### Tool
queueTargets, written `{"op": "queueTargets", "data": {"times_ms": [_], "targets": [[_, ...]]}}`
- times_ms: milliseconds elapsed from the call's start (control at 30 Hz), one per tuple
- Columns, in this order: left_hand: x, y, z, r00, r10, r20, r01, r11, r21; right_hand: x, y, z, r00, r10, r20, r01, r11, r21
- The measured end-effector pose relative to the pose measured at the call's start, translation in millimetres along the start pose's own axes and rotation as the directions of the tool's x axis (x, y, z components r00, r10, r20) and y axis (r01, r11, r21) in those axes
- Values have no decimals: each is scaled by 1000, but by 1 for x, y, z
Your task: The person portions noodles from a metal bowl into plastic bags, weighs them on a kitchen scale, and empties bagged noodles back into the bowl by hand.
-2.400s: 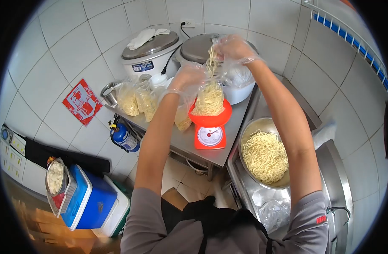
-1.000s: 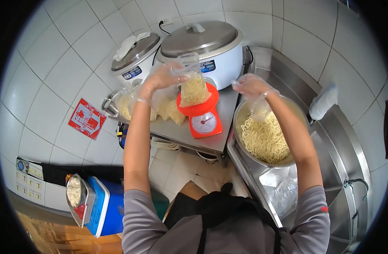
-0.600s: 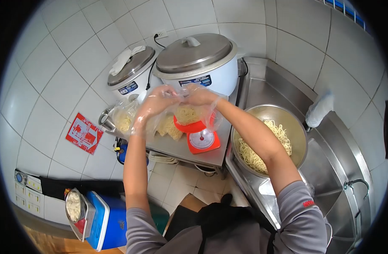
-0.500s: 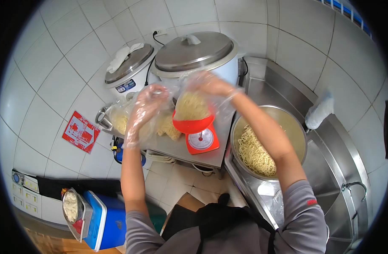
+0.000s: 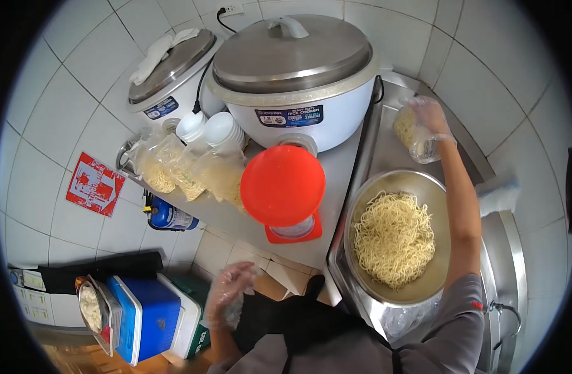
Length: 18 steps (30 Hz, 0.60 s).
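At the upper right, my right hand (image 5: 428,115) in a clear plastic glove grips a bag of noodles (image 5: 406,126) above the steel surface behind the bowl. My left hand (image 5: 231,292), also gloved, hangs low in front of the apron. Its fingers are loosely bent and a little apart, with nothing seen in them. A red kitchen scale (image 5: 283,186) stands on the steel table with its pan bare. Yellow noodles (image 5: 395,240) lie heaped in a large steel bowl (image 5: 361,282) below my right forearm. Several bagged portions of noodles (image 5: 187,181) line up left of the scale.
A large rice cooker (image 5: 292,81) stands behind the scale, with a smaller rice cooker (image 5: 174,75) to its left. Stacked white bowls (image 5: 223,131) sit in front of them. A faucet (image 5: 507,311) is at right; a blue cooler (image 5: 152,318) stands on the lower left.
The noodle bag has left the scale pan and moved right in my right hand. My left hand has dropped from above the table toward my body. The camera view has shifted.
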<state>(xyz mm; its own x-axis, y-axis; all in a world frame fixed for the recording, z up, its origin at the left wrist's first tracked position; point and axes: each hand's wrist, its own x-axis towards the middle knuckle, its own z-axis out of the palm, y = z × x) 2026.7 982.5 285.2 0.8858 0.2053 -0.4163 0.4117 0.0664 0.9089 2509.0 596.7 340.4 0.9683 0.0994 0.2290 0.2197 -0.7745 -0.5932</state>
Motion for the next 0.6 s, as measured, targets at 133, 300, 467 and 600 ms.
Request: {"op": "queueTargets", "data": {"times_ms": [133,300,467,600], "targets": [[28,-17,6,996,-83,31,79,990,120,40,76,51,1000,0,-29,10,944,331],[40,-7,20,996,-49,76,41,994,100,25,67,54,982,154,-108,-28,690,724],[44,3,35,983,-12,181,-33,968,247,-41,30,-3,988,145,-47,-77,741,667],[36,14,55,973,-54,224,14,984,177,-83,47,-32,970,181,164,-241,821,517]]}}
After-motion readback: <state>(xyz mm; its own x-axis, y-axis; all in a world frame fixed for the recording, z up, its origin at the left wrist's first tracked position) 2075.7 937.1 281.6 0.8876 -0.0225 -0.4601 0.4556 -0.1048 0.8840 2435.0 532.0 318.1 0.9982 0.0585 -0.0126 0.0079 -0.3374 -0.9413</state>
